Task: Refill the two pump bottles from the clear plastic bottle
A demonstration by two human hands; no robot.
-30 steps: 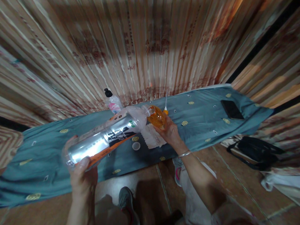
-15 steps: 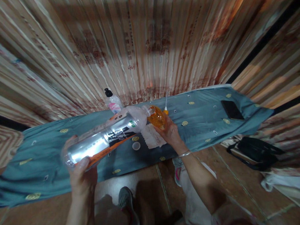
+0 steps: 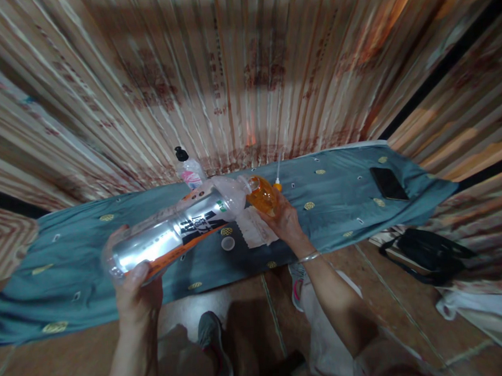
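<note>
The label text on the large plastic bottle (image 3: 174, 235) is too blurred to read, and its mouth is hard to separate from the neck of the small orange bottle (image 3: 262, 196). The palm of the right hand (image 3: 283, 220) is hidden behind that small bottle. The white paper towel (image 3: 255, 228) on the cloth is partly covered by both bottles.

The large bottle is clear plastic with a silver, black and orange label; the contents cannot be made out. It lies tilted, base low and near, neck raised toward the far edge of the table. The small bottle shows orange through its wall.

The left hand (image 3: 137, 295) is closed around the base of the large bottle, thumb on the near side. The right hand is wrapped around the small orange bottle from below, holding its mouth against the mouth of the large bottle above the middle of the teal tablecloth (image 3: 71, 262).

A round white cap (image 3: 227, 244) lies on the cloth just beside the paper towel. A pump bottle (image 3: 188, 169) stands at the far edge. A black phone (image 3: 387, 183) lies near the far right corner.
</note>
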